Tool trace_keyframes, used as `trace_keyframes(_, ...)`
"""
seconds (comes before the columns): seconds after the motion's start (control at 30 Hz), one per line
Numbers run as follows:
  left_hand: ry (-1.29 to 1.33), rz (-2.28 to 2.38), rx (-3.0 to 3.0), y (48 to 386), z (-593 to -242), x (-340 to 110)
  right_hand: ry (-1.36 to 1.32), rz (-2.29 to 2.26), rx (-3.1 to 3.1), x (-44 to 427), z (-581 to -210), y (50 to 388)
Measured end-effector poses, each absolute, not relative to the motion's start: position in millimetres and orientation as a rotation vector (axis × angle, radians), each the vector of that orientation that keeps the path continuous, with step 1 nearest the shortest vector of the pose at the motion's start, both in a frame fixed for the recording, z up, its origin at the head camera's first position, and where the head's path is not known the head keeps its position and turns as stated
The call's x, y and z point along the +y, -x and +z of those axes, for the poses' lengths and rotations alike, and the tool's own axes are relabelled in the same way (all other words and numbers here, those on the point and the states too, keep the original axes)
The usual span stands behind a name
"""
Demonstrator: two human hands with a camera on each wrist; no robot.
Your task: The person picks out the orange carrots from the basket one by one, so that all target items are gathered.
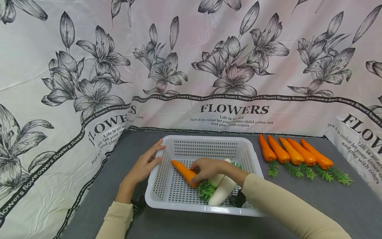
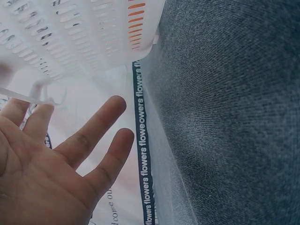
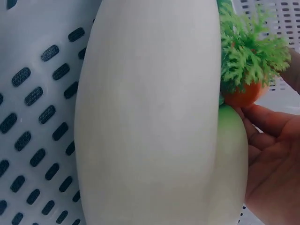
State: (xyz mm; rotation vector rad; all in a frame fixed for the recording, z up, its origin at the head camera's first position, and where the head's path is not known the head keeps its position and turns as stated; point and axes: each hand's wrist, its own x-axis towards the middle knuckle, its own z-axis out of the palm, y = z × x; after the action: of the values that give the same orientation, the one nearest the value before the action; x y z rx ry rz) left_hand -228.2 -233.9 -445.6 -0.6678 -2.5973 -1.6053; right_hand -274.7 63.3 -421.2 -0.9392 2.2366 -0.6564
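My left hand [image 1: 144, 164] rests at the left rim of a white plastic basket [image 1: 209, 208]. In the left wrist view its fingers are extended, two reaching over the rim and two standing free outside. Inside the basket my right hand [image 1: 208, 170] grips an orange carrot [image 1: 182, 170] near its leafy end, the pointed tip toward the back left. Close under the right forearm lie white radishes [image 1: 220, 194], with green leaves [image 1: 206, 191] beside them. In the right wrist view a large white radish [image 3: 150, 117] hides much of the carrot.
Several carrots [image 1: 295, 156] lie side by side on the dark grey table [image 1: 298, 199], right of the basket, leaves toward the front. A flower-printed cloth [image 1: 235, 113] hangs behind and along both sides. Dark objects [image 1: 237, 199] show by the wrists.
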Motion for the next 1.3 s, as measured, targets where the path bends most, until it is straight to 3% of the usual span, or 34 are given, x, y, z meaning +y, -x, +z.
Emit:
trace_keyframes(0.43,0.672,-1.615,-2.596,231,-446,-229,0.661,-1.002,2.039,69,-417,269)
trace_keyframes(0.8,0.693,-1.639,-2.577,234,-449,-227,0.698,-0.984,2.072,77,-403,274)
trace_keyframes(1.3,0.657,-1.626,-2.597,231,-448,-234,0.794,-1.000,2.058,123,-352,272)
